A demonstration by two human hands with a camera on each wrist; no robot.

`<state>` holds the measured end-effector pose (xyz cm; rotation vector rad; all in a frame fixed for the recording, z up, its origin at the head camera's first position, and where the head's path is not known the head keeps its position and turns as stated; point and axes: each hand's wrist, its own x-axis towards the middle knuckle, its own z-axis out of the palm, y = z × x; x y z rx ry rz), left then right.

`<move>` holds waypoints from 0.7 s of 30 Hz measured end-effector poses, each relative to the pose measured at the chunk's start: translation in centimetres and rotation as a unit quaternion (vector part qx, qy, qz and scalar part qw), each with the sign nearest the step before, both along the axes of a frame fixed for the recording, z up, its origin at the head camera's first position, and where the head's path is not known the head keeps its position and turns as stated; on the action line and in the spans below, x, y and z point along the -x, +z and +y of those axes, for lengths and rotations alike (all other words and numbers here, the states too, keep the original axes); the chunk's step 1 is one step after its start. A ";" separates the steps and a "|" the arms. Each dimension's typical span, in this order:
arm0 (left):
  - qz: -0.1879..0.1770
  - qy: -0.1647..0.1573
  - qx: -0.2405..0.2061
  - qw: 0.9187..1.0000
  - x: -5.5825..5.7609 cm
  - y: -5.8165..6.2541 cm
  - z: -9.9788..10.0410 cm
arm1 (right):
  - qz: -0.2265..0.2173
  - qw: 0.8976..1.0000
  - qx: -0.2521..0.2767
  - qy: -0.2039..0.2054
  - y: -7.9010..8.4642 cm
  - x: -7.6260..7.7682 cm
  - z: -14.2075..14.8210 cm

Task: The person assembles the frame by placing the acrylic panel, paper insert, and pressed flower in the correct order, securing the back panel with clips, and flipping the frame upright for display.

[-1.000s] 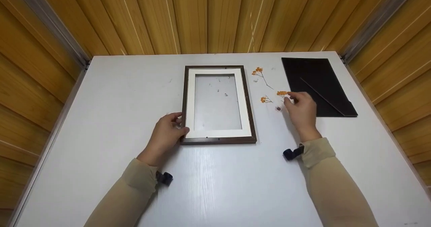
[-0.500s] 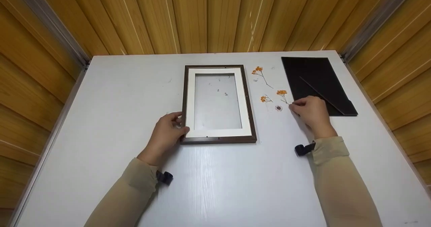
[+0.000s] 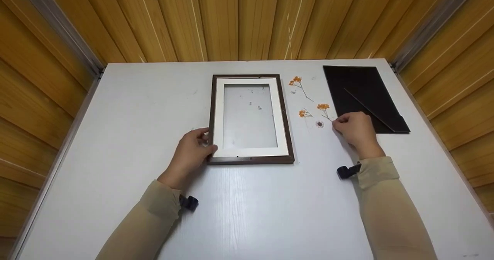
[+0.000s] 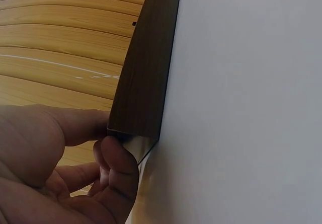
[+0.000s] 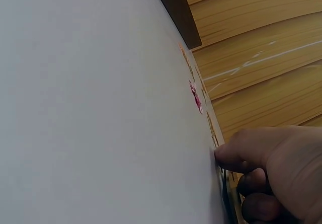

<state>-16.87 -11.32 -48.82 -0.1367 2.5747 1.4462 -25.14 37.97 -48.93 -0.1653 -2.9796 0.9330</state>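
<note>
A dark brown picture frame [image 3: 251,161] with a white mat lies on the table. My left hand [image 3: 189,152] grips its lower left side, thumb over the top edge. The left wrist view shows those fingers curled at the frame's corner [image 4: 143,68]. To the right, my right hand [image 3: 357,132] pinches the stem end of a dried flower sprig [image 3: 323,107] with an orange head. Two more orange sprigs, a long one [image 3: 296,80] and a short one [image 3: 303,113], lie nearby. Close by is a small round flower [image 3: 319,124], pink in the right wrist view.
A black backing board [image 3: 370,84] with a diagonal stand leg lies at the back right, partly behind my right hand. Small faint bits dot the white table [image 3: 135,109] around the frame. Wood-patterned panels [image 3: 254,21] rise beyond the table's far edge.
My right hand has shifted from the orange flower head toward the right and nearer, to the stem's end. The left hand and frame have stayed put.
</note>
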 end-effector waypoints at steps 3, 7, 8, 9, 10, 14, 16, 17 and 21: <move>0.000 0.003 0.001 1.000 -0.1 0.0 0.0 | 0.006 1.000 -0.004 -0.002 0.0 0.2 -0.2; 0.006 0.006 -0.005 1.000 0.0 -0.1 0.3 | 0.048 0.999 0.000 -0.005 0.5 0.4 -0.3; 0.007 0.005 -0.007 1.000 0.0 -0.1 0.4 | 0.061 0.998 0.004 -0.006 0.6 0.4 -0.3; 0.008 0.005 -0.010 1.000 0.0 -0.1 0.5 | 0.075 0.997 0.006 -0.006 0.7 0.4 -0.4; 0.009 0.005 -0.012 1.000 0.0 -0.1 0.7 | 0.087 0.996 0.011 -0.006 0.9 0.4 -0.6; 0.006 0.003 -0.023 1.000 0.0 -0.1 1.1 | 0.114 0.993 0.027 -0.006 1.4 0.0 -2.2; 0.002 0.004 -0.026 1.000 -0.1 0.0 1.4 | 0.124 0.992 0.034 0.002 1.7 0.0 -3.5; -0.001 0.003 -0.027 1.000 -0.1 0.0 1.5 | 0.128 0.991 0.038 0.009 1.8 0.0 -4.2; -0.007 0.000 -0.028 1.000 -0.3 -0.1 2.3 | 0.139 0.988 0.052 0.044 2.7 0.6 -6.9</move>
